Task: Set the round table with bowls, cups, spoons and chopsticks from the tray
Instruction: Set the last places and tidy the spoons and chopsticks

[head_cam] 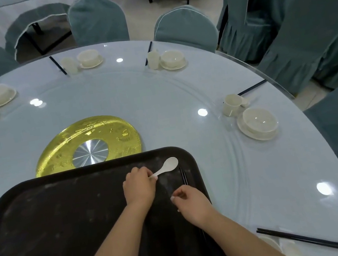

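**Spoon lifted from the tray, chopsticks beside it**

The white spoon [165, 168] lies over the far right corner of the dark tray [46, 224], its handle pinched in the curled fingers of the left hand [138, 187], bowl pointing toward 2 o'clock. Just at 5 o'clock from it, a pair of dark chopsticks [184, 176] rests along the tray's right rim. The right hand [190, 203] hovers near them with fingers loosely curled and apart, gripping nothing. The tray sits on the round glass bench [180, 95], partly covering the gold turntable hub [90, 140] at its 12 o'clock. Out at 2 o'clock stands a laid place: a cup [232, 104] and a bowl on a saucer [259, 123]. More such places ring the far edge, with blue-covered chairs [185, 27] behind
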A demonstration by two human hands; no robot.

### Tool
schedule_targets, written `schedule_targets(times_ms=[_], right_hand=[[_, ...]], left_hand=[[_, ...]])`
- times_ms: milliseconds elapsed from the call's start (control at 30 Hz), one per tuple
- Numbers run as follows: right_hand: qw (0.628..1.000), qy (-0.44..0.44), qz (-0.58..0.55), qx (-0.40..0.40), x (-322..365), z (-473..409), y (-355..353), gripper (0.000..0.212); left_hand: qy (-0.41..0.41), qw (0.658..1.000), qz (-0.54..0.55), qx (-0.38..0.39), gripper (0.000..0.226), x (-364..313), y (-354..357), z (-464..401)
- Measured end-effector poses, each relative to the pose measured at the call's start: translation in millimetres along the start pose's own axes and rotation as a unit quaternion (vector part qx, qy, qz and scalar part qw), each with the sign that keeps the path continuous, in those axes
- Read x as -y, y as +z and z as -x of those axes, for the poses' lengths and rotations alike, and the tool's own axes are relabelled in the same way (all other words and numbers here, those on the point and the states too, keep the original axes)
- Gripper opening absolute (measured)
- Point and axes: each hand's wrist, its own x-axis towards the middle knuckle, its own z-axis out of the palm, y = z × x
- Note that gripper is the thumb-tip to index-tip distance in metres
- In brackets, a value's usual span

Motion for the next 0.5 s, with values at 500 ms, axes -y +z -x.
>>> schedule_targets(times_ms=[500], right_hand=[[0.994,-0.051,-0.097,0.013,40,86,7,0.018]], left_hand=[[-0.124,0.945,0.302,0.023,0.010,13,-53,149]])
